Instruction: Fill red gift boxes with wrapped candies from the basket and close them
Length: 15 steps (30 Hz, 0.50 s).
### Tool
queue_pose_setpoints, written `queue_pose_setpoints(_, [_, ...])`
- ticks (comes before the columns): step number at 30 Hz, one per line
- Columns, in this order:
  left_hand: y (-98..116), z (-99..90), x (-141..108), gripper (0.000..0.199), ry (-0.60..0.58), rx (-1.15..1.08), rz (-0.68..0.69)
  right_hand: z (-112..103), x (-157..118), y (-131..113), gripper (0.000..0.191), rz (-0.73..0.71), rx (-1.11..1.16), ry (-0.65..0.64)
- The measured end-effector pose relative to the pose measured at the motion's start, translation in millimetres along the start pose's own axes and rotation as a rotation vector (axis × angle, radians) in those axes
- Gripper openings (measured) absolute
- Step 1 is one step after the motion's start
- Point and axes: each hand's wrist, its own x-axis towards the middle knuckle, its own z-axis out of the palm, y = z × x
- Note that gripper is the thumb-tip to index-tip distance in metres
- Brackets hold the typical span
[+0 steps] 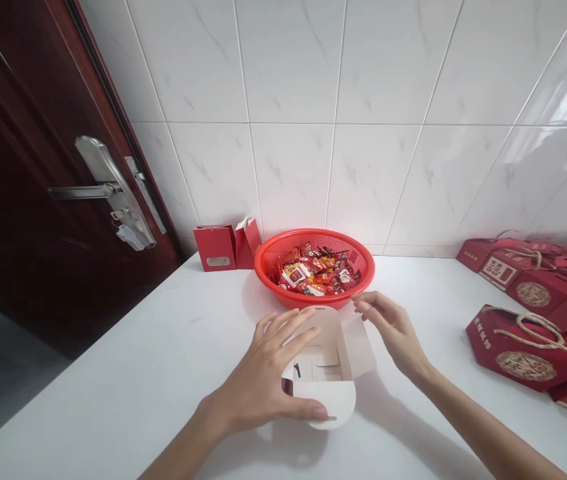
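A small cardboard box [330, 370] stands on the table with its white inside showing and its top flaps folded outward. My left hand [268, 373] spans its left side, the thumb on the near flap and the spread fingers reaching over the far flap, so it steadies the box. Close to the upper corner of the right flap [358, 343], my right hand [396, 330] has its thumb and fingers drawn together. Whatever is between them, if anything, is hidden. Just behind the box sits a red plastic basket [263, 267] of wrapped candies [313, 270].
Two small red paper bags [214, 248] stand left of the basket against the tiled wall. At the right are several red gift boxes [526, 350] with rope handles. Beyond the left edge of the white table [153, 360] is a dark door [38, 133] with a metal handle.
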Motion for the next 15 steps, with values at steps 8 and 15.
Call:
queue_pose_setpoints(8, [0,8.5,0,0.056,0.176,-0.07,0.119,4,100,4,0.019,-0.055,-0.305,-0.125])
queue_pose_setpoints(15, [-10,13.9,-1,0.024,0.511,-0.263,0.19,44,145,15,0.085,0.027,-0.563,-0.438])
